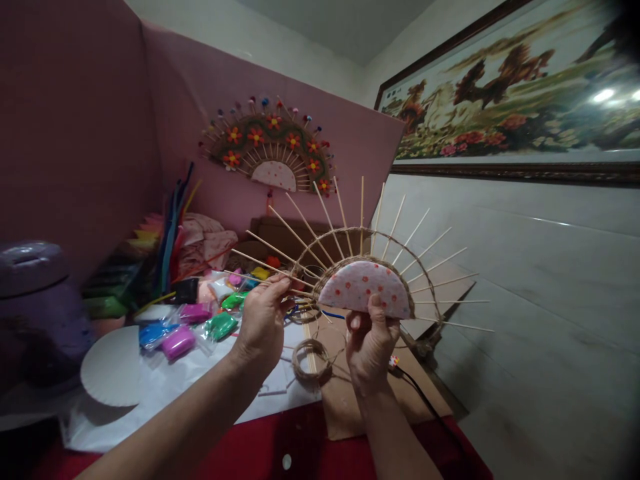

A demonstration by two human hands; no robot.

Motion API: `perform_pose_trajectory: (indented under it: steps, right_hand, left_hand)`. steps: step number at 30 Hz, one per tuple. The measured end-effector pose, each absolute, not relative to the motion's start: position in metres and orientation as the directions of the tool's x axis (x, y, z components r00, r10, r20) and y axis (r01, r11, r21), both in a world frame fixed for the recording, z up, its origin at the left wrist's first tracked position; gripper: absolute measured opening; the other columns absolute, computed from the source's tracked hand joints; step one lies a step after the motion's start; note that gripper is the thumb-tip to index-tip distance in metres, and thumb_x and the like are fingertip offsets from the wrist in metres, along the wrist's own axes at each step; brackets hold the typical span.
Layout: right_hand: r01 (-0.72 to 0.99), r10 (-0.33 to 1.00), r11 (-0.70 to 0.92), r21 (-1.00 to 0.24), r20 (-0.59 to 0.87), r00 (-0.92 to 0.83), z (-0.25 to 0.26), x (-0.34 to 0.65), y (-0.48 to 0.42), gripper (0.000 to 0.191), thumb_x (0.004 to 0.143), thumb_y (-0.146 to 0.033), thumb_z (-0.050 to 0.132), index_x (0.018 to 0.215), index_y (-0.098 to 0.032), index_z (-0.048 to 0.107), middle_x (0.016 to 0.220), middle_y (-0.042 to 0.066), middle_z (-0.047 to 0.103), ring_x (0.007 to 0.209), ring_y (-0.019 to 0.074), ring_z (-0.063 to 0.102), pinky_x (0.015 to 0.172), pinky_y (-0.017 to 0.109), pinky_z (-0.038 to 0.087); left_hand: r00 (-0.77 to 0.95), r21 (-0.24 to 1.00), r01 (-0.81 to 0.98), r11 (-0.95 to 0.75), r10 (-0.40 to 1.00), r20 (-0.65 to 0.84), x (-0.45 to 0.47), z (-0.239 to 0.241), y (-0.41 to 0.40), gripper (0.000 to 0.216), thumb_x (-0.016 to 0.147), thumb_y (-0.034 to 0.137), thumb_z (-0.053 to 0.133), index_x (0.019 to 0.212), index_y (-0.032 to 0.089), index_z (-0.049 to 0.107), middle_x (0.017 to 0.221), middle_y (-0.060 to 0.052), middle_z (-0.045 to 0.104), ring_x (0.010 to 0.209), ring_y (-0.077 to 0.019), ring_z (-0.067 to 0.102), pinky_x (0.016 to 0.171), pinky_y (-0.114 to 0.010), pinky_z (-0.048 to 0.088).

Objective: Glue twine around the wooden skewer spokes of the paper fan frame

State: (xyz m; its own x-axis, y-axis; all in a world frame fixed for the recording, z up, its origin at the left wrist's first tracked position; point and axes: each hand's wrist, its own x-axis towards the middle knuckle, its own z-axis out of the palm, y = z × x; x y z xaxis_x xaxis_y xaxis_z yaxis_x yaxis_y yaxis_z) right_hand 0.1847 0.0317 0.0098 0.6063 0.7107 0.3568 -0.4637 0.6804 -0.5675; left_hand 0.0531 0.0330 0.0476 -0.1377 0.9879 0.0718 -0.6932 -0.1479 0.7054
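Note:
A half-round fan frame (364, 291) is held up in front of me. Its base is covered in white cloth with red dots, and thin wooden sticks spread out from the curved edge. Jute twine (403, 241) arcs across the sticks, with more twine along the base's rim. My right hand (373, 343) grips the base at its flat lower edge, thumb on the front. At the left end of the twine arc, my left hand (267, 313) pinches the twine by the lower sticks. A coil of twine (311, 360) lies on the table below, between my forearms.
Bagged coloured clay (179, 341) and a white paper plate piece (111, 367) lie to the left, near a purple container (43, 320). A brown board (345, 407) with a black cable (425, 393) is at right. A finished flowered fan (273, 150) hangs on the pink panel behind.

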Motion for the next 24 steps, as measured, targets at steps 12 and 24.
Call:
perform_pose_trajectory:
  steps: [12,24]
  right_hand:
    - [-0.5,0.722,0.674,-0.544,0.343,0.601,0.0103,0.1846,0.0317,0.022,0.072,-0.024,0.071,0.078,-0.02,0.05,0.051,-0.011,0.046,0.037,0.0034,0.037,0.037,0.016,0.034]
    - [-0.468,0.724,0.661,-0.586,0.336,0.602,0.0108,0.1847,0.0324,0.024,0.073,-0.029,0.07,0.078,-0.021,0.048,0.05,-0.012,0.042,0.037,0.0036,0.035,0.039,0.017,0.034]
  left_hand:
    - [-0.148,0.705,-0.682,-0.195,0.981,0.128,0.0535,0.0464,0.0321,0.01,0.066,0.023,0.067,0.064,0.014,0.064,0.064,0.0,0.066,0.064,-0.0124,0.058,0.06,-0.024,0.04]
    - [-0.129,0.699,-0.7,-0.146,0.989,0.077,0.0529,0.0522,0.0276,0.01,0.06,0.01,0.07,0.068,0.013,0.065,0.065,-0.002,0.067,0.064,-0.0119,0.059,0.062,-0.024,0.04]
